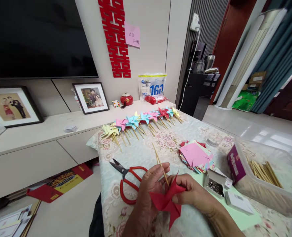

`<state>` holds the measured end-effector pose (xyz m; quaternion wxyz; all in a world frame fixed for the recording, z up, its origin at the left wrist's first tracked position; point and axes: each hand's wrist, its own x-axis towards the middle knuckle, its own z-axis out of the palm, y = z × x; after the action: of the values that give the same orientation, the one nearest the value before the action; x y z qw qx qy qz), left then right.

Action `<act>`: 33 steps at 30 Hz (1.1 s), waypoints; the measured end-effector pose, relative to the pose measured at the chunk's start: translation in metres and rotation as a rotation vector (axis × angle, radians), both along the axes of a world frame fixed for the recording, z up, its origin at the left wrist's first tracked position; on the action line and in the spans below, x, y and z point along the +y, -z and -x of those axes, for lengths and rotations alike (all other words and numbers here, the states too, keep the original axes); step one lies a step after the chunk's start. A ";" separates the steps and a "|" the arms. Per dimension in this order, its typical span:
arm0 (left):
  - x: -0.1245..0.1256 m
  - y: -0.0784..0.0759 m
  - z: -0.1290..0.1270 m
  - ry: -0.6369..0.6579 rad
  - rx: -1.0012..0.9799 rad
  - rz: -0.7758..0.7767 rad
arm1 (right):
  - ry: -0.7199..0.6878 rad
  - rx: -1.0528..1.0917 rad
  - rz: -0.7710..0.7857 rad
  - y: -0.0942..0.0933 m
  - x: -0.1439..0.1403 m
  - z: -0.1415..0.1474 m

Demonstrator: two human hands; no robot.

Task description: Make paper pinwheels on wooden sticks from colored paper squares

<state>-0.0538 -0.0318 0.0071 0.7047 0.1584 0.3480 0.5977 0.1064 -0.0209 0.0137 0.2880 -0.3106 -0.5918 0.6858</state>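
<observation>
A red paper pinwheel point(165, 200) is held between my two hands above the table, its points spread toward me. My left hand point(147, 194) is closed around a thin wooden stick point(160, 162) that slants up from behind the pinwheel; a second stick seems to lie against it. With thumb and fingers, my right hand point(189, 194) pinches the pinwheel near its middle. Red-handled scissors point(126, 176) lie with spread blades just left of my left hand. Where stick and paper meet is partly hidden by my fingers.
Finished pinwheels point(133, 121) line the table's far edge. To the right are a stack of cut paper squares point(195, 154), a small box of metal pins point(214, 187), a white box point(238, 201), a tape roll point(214, 140) and a clear plastic tub point(242, 164) of sticks.
</observation>
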 end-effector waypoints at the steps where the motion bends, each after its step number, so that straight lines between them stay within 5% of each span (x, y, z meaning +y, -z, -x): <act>1: 0.001 0.001 0.001 0.003 -0.003 -0.019 | -0.010 -0.025 0.018 0.001 -0.001 0.001; 10: 0.002 -0.021 0.011 -0.218 -0.053 -0.132 | -0.155 -0.114 0.081 0.000 -0.002 0.003; 23: -0.010 -0.029 0.001 -0.188 0.177 0.020 | -0.052 0.185 -0.086 -0.017 -0.007 -0.012; 33: -0.023 -0.020 -0.012 -0.097 0.349 -0.157 | 0.399 0.059 -0.724 -0.032 -0.015 -0.010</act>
<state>-0.0421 -0.0551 0.0273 0.5894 0.2971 0.4247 0.6197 0.1168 -0.0357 0.0459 0.5227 -0.2780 -0.7144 0.3730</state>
